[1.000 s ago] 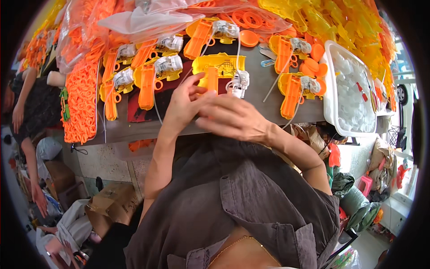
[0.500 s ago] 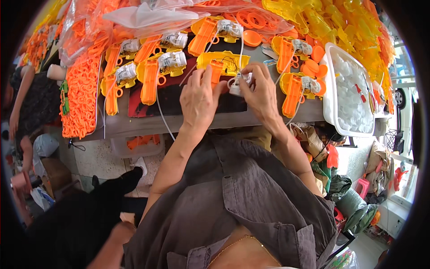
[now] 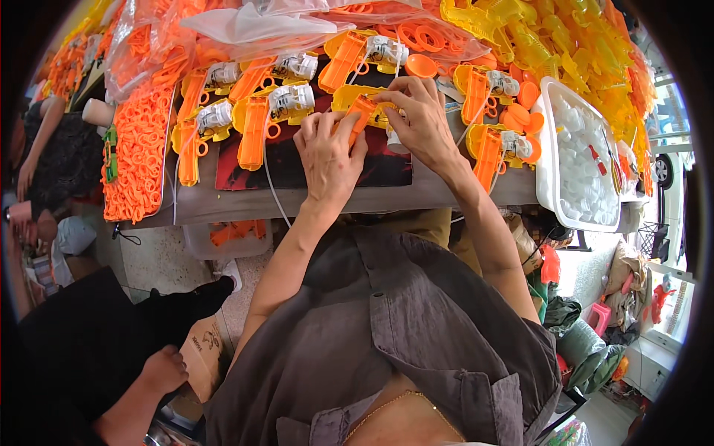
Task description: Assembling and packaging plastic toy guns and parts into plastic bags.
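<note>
My left hand (image 3: 327,152) and my right hand (image 3: 420,119) are together over a yellow toy gun shell (image 3: 349,97) lying on a dark mat (image 3: 297,167) on the workbench. My left hand's fingers pinch an orange plastic piece (image 3: 362,111) set on that shell. My right hand's fingertips press on the shell's right end, next to a small white and grey motor unit (image 3: 393,140) partly hidden under the palm.
Orange and yellow toy guns with white motor units (image 3: 256,123) lie in rows around the mat. Heaps of orange rings (image 3: 137,149) sit left, yellow shells (image 3: 550,37) far right, a white tray of clear parts (image 3: 584,160) right. A second person's hand (image 3: 163,372) shows lower left.
My hands have shifted from the bench's near edge up onto the yellow shell. The orange piece now sits between my left fingers, on the shell.
</note>
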The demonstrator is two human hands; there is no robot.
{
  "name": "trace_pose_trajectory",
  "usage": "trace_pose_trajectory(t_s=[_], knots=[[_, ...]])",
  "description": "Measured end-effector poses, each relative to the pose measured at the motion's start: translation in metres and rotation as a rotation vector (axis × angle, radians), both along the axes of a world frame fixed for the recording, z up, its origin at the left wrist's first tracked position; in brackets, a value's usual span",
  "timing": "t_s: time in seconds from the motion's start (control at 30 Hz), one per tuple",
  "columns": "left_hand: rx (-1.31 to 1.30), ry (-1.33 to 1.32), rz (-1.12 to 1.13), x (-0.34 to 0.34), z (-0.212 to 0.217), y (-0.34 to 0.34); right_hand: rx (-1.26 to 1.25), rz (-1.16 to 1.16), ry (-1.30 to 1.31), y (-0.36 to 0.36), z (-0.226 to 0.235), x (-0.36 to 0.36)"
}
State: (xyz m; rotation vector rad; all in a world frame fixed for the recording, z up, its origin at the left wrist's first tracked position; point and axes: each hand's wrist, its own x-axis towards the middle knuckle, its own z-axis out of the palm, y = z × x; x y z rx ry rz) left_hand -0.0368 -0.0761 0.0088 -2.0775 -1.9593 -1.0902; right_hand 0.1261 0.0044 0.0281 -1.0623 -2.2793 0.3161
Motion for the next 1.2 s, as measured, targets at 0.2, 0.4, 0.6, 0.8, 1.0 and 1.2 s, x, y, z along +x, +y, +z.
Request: trace_pose_trajectory(t_s=[0.2, 0.4, 0.6, 0.8, 1.0, 1.2], knots=[[0.072, -0.152, -0.048, 0.006, -0.015, 0.004, 0.106, -0.104, 0.020, -0.003, -0.003, -0.008], [0.046, -0.224, -0.052, 0.007, -0.017, 0.004, -0.152, -0.018, -0.049, 0.016, -0.003, -0.006], [0.063, -0.228, -0.047, 0.007, -0.018, 0.005, -0.051, 0.046, -0.049, 0.022, 0.002, -0.014], [0.070, -0.213, -0.052, 0.005, -0.020, 0.007, -0.328, -0.002, -0.167, 0.032, 0.005, -0.020], [0.048, -0.380, -0.123, -0.003, -0.015, 0.011, -0.073, -0.026, -0.128, 0.001, 0.003, 0.013], [0.027, -0.482, -0.082, -0.001, -0.016, 0.011, -0.098, 0.033, -0.049, -0.002, -0.012, 0.011]])
